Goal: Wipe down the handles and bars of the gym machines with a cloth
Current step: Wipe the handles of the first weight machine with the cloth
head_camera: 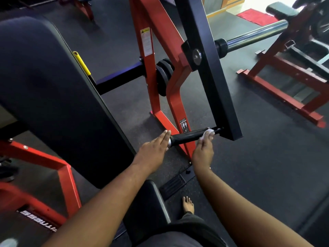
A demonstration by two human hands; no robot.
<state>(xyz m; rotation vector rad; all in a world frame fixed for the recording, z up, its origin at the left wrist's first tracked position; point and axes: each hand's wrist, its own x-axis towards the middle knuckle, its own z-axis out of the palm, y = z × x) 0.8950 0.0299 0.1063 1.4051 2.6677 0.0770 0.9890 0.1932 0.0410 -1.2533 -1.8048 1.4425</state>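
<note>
**Handle between two hands**

The handle (187,137) juts left from the lever arm (211,68). The left hand (153,150) lies against its free end, the right hand (203,150) at its inner end, with the cloth (207,133) on the handle (under the fingers). The back pad (53,86) stands left, the frame (151,59) behind, the sleeve (256,35) far right, a bench (284,72) beyond.

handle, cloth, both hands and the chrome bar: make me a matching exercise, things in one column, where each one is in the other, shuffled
Things:
1. cloth
2. left hand
3. chrome bar
4. handle

Places or states:
A. sticks out of the black arm, upper right
B. flat fingers against the handle's free end
C. pressed on the handle by the right hand, near the black arm
D. black grip running between the two hands

Pairs: 1-C, 2-B, 3-A, 4-D
</note>
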